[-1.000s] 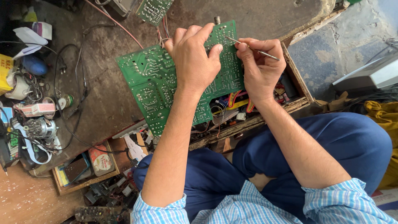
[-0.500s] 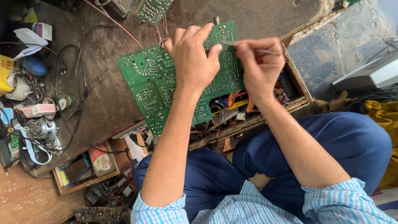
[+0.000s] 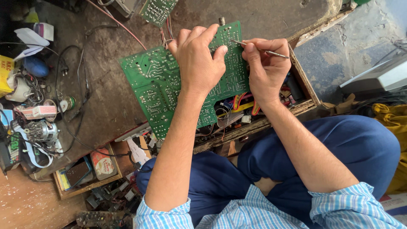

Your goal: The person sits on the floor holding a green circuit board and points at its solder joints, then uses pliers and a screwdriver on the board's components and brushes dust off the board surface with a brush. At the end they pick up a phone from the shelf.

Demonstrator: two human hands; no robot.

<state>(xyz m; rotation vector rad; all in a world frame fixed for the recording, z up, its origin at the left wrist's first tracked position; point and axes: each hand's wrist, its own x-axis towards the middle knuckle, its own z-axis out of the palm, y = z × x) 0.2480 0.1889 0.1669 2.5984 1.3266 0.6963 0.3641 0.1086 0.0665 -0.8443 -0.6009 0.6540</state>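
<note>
A large green circuit board lies solder side up over a worn wooden bench, tilted toward me. My left hand presses down on its upper middle, fingers spread over the top edge. My right hand sits at the board's right edge and pinches a thin metal tool, whose tip touches the board just beside my left forefinger. Red and white wires run from the board's top edge to a smaller green board at the back.
An open wooden drawer below my right hand holds several small parts and coloured wires. Cables, a small motor, boxes and tins crowd the left. A grey device stands at the right. My crossed legs in blue trousers fill the foreground.
My right hand has shifted slightly, and the tool's tip now rests a little lower on the board. My left hand and the board have stayed put.
</note>
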